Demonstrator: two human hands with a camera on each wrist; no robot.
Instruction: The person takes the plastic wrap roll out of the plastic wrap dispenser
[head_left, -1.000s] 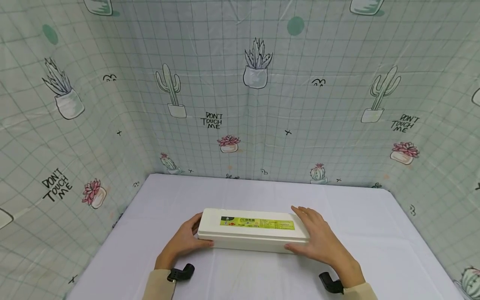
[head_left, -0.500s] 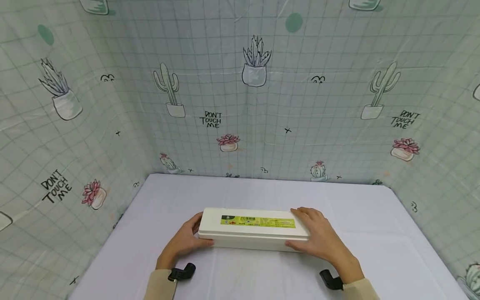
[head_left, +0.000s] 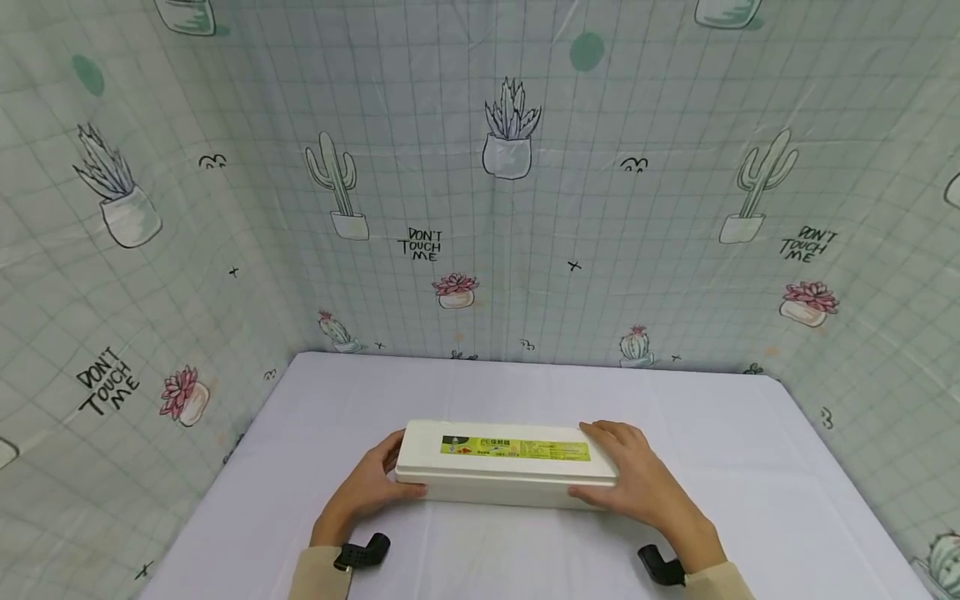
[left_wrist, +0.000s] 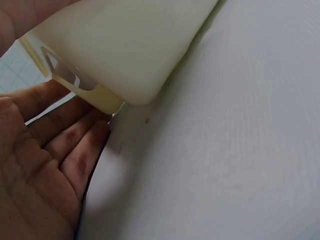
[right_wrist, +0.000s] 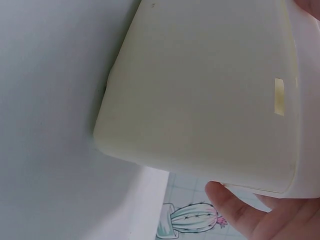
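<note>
A long cream-white cling film box (head_left: 510,492) with a yellow-green label (head_left: 516,447) on its lid lies crosswise near the middle of the table. My left hand (head_left: 369,483) holds its left end, thumb along the front face and fingers round the end. In the left wrist view those fingers (left_wrist: 82,150) reach beside a cut-out in the box end. At the opposite end my right hand (head_left: 637,479) grips the box, thumb on the front and fingers over the far top edge. The right wrist view shows a fingertip (right_wrist: 220,192) at the box's side edge. The lid sits down on the base.
A white cloth covers the table (head_left: 480,558). Behind and at both sides hangs a gridded curtain (head_left: 525,208) printed with cacti. Black straps with camera mounts (head_left: 363,552) sit on both wrists, below beige sleeves (head_left: 318,575).
The right fingers have settled from slightly raised onto the far edge of the lid. The box and left hand stay in place; the head view shifts slightly.
</note>
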